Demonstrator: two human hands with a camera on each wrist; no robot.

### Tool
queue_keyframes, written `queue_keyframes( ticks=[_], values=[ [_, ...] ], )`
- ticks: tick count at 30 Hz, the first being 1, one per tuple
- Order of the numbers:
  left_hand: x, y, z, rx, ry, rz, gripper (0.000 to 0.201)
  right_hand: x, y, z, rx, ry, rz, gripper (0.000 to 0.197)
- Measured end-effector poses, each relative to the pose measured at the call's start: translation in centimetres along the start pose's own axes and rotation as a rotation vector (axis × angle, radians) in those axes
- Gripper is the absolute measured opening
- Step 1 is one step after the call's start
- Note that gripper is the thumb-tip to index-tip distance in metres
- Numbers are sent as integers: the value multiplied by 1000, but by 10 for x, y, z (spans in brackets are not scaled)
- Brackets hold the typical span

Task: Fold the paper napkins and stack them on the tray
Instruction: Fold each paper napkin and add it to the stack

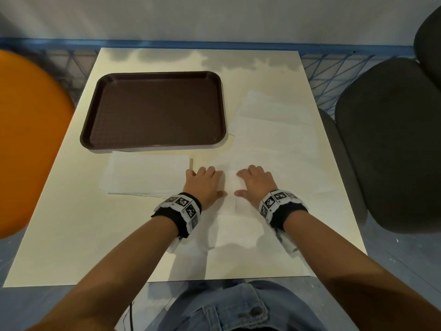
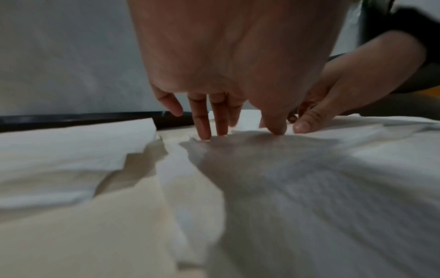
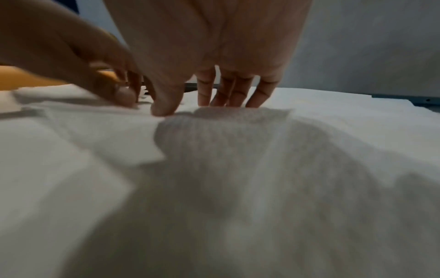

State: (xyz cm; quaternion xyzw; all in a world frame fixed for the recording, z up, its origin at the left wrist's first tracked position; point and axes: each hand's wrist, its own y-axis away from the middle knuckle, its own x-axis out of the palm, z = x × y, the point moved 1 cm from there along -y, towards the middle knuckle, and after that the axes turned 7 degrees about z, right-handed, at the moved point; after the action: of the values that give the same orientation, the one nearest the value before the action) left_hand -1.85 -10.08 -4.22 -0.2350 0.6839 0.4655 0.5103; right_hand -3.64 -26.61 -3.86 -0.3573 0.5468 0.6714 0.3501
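Both hands lie flat on a white paper napkin [image 1: 230,187] near the middle of the surface [image 1: 71,235], a little toward its near edge. The left hand [image 1: 206,185] presses on the left part of this napkin and the right hand [image 1: 256,185] on the right part; a narrow strip of white paper shows between the two thumbs. The grip of each hand is released: the fingers [image 2: 204,127] of the left hand are straight and their tips touch the paper, and the fingers [image 3: 238,94] of the right hand are the same, so nothing is pinched or curled around. The napkin is under the palms and fingertips, not between them. More white napkins [image 1: 274,130] lie spread along the right side of the surface, and another one [image 1: 148,173] lies flat just left of the left hand. The brown tray [image 1: 95,130] stands toward the far left corner, beyond the hands, with its near rim just beside that left napkin. No napkin lies on the tray.
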Motion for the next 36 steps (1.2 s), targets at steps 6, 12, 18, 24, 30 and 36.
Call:
queue_keyframes(
  ticks=[6,12,18,24,30,36],
  values=[
    [-15,-5,12,-120,166,32,50,-28,-15,5,-2,-23,94,40],
    [-48,17,65,-125,1355,-180,13,-57,-16,11,-117,-690,-16,27],
    [-34,39,149,-411,1380,-385,3,-44,-48,24,-8,-303,60,50],
    [3,45,211,-647,1045,-313,33,-35,-57,23,64,0,73,52],
    [13,40,206,-779,824,-255,42,-42,-52,20,66,57,-27,41],
    [-24,32,148,-514,488,-423,78,-54,-40,19,-27,-100,-201,17]
  ],
)
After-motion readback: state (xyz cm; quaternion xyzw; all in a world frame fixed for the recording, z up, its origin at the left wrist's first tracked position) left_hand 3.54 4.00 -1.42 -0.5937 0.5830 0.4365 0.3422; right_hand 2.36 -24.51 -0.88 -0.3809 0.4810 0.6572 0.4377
